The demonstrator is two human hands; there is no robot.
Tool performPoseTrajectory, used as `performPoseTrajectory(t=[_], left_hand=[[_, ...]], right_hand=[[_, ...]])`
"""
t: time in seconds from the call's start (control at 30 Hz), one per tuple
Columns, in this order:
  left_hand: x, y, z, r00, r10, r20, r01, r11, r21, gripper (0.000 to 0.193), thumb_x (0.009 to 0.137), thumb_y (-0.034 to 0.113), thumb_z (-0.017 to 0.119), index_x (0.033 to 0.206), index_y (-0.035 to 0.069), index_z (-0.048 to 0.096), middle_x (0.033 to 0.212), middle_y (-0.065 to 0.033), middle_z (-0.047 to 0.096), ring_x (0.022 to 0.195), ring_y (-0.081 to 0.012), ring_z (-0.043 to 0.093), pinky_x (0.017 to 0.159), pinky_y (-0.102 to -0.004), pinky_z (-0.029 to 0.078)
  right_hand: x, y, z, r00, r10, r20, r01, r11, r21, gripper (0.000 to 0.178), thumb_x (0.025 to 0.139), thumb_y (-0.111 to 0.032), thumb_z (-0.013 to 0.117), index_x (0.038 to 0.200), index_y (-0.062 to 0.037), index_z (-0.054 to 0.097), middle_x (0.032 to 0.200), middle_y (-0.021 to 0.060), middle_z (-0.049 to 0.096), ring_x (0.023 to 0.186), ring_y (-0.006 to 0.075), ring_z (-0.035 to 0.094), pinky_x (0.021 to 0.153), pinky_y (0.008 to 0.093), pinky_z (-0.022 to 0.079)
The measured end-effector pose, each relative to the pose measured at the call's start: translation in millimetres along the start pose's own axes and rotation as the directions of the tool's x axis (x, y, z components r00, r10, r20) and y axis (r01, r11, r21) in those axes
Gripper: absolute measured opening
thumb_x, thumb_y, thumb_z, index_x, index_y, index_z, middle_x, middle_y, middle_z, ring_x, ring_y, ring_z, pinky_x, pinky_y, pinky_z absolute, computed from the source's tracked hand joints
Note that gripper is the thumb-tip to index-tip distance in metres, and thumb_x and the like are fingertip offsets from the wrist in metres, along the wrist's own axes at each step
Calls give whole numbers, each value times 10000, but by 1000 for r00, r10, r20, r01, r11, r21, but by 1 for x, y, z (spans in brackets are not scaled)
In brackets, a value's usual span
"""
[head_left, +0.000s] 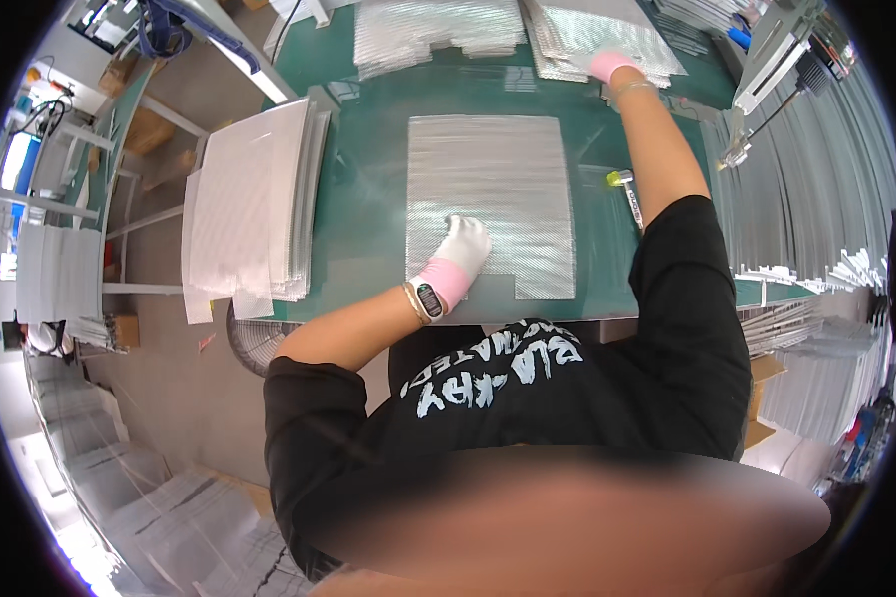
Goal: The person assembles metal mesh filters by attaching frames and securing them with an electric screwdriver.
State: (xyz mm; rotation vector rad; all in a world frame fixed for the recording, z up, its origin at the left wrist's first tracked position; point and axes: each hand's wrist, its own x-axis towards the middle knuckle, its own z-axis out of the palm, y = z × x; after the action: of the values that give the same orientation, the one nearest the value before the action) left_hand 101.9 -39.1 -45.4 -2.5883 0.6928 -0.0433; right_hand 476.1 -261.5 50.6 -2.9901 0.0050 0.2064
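A silvery ribbed sheet [490,169] with a notch at its near edge lies flat on the green table. My left hand [464,246], in a white glove with a pink cuff, rests on its near left part. Its fingers are curled in, and whatever may be inside them is hidden. My right arm stretches to the far right, where my right hand [610,68], also gloved with a pink cuff, is at the near edge of a stack of silvery sheets [612,35]. Its white fingers blend into the sheets, so their grip does not show.
Another silvery stack [438,30] lies at the far middle. White sheets [249,189] are piled at the table's left. A yellow-capped tube [627,194] lies near my right forearm. A metal arm [767,95] and many upright sheets [816,189] stand at the right.
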Motion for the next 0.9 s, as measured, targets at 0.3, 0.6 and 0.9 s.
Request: performPoseTrajectory(t=[0.3,0.6,0.9], left_hand=[[-1,-15,-15,999,-6,-44,-2,982,-187,93,837,149,588,887,101,650,917,-91,616,899,-254,629,854,-385,471],[-38,-37,-66,886,-427,-181,-115,177,-977,362,900,169,638,1240,47,607,1200,-154,626,1071,-308,630,885,-410,493],[-80,-32,-50,768,-614,182,-279,-577,-767,454,969,1,510,1412,-7,412,1141,-142,644,961,-164,645,870,-274,521]], right_hand=[[-99,11,-57,551,-27,-834,621,680,388,876,814,-442,737,1438,56,375,1293,258,585,1204,384,562,1060,407,414],[-337,9,65,674,-385,-631,731,469,495,1022,666,-237,836,1480,35,281,1502,249,292,1380,375,356,1127,474,337],[-377,48,25,683,-392,-616,568,815,111,674,723,-252,790,1317,-30,561,1135,182,592,1008,355,578,891,431,468]])
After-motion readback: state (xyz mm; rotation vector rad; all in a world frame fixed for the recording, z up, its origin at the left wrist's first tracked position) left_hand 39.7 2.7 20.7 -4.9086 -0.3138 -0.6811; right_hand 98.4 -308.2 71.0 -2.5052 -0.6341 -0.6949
